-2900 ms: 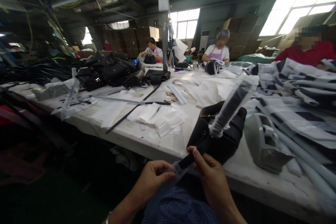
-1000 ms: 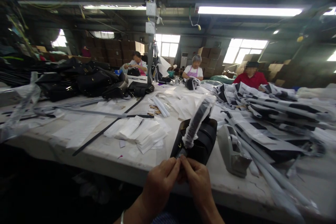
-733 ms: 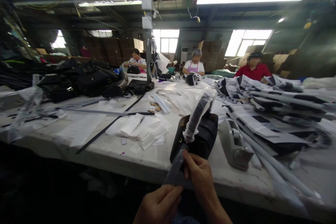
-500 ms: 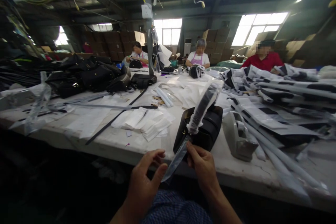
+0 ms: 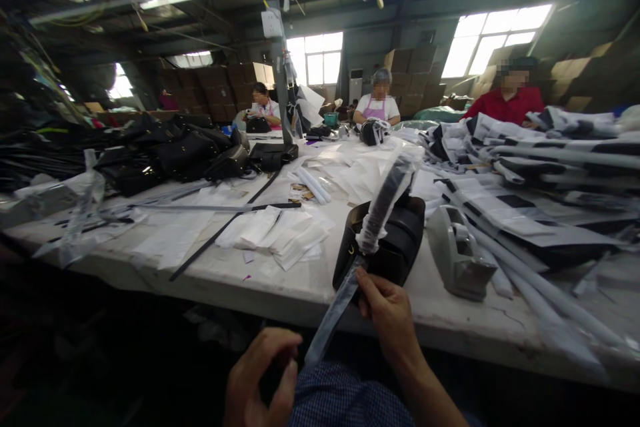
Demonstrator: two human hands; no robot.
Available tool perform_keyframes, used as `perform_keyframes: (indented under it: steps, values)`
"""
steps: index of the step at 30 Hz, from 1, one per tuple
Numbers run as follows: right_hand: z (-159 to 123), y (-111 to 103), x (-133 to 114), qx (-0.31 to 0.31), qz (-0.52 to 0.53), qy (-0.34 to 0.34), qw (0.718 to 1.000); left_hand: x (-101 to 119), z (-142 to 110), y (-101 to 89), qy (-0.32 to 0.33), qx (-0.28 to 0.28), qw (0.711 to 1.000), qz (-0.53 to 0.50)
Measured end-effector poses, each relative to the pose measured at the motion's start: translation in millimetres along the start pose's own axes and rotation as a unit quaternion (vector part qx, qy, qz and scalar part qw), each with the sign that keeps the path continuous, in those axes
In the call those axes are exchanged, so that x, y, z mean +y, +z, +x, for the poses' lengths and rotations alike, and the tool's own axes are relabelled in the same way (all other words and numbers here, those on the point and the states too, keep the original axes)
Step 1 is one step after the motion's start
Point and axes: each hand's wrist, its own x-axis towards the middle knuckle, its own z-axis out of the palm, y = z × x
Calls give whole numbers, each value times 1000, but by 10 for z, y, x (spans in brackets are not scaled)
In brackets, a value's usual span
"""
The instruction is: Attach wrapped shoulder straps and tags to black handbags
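At the table edge (image 5: 285,285), right fingers (image 5: 369,287) pinch a greyish, creased, plastic-sleeved strap (image 5: 327,325); left fingers (image 5: 269,341) stand apart.

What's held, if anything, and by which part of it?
The right-hand grip pinches the long, flat dark strap in clear plastic near its upper visible end, close to the boxy black bag. The left-hand grip is open, holding nothing.

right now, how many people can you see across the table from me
3: a person in red at the picture's right, a middle person beyond the black bag, and a third person just left of the post. Others may be hidden.
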Motion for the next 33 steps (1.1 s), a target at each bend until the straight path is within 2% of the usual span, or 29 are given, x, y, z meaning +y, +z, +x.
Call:
perform_keyframes:
  steps: [2, 3, 5, 7, 9, 12, 16, 18, 19, 22, 24, 26, 28, 30, 33]
  values:
    - [-8, 6, -7, 0, -14, -16, 1000, 60, 226, 82, -97, 0, 995, -12]
    - [-11, 8, -12, 0, -18, -25, 1000, 85, 353, 157, -137, -27, 990, -30]
    - [-13, 8, -23, 4, -24, -42, 999, 114, 587, 351, -179, -98, 976, -79]
    - [2, -3, -33, 6, -31, -54, 998, 114, 744, 555, -208, -134, 960, -132]
    - [33, -19, -37, 5, -45, -61, 997, 88, 807, 722, -245, -141, 941, -185]
    - [71, -37, -41, 14, -72, -58, 996, 35, 788, 870, -296, -138, 911, -252]
    - [24, -160, -54, 27, -90, -48, 994, -13, 732, 934, -322, -103, 905, -260]
    - [-1, -366, -58, 61, -120, -69, 988, -29, 722, 944, -323, -83, 908, -252]
    - [5, -519, -57, 99, -143, -85, 981, -37, 719, 949, -325, -72, 908, -252]
    - [141, -1139, -52, 259, -211, -134, 933, -50, 704, 979, -346, -45, 900, -260]
    - [327, -1579, -43, 320, -253, -140, 902, -45, 686, 1015, -355, -27, 895, -270]
    - [543, -1928, -21, 324, -255, -118, 903, -34, 666, 1057, -358, -12, 891, -279]
    - [734, -2136, 13, 308, -243, -82, 916, -31, 650, 1093, -356, 1, 892, -278]
    - [868, -2212, 50, 280, -217, -41, 934, -43, 640, 1109, -349, -2, 897, -270]
    - [964, -2187, 75, 243, -153, 4, 958, -84, 637, 1093, -336, -12, 904, -262]
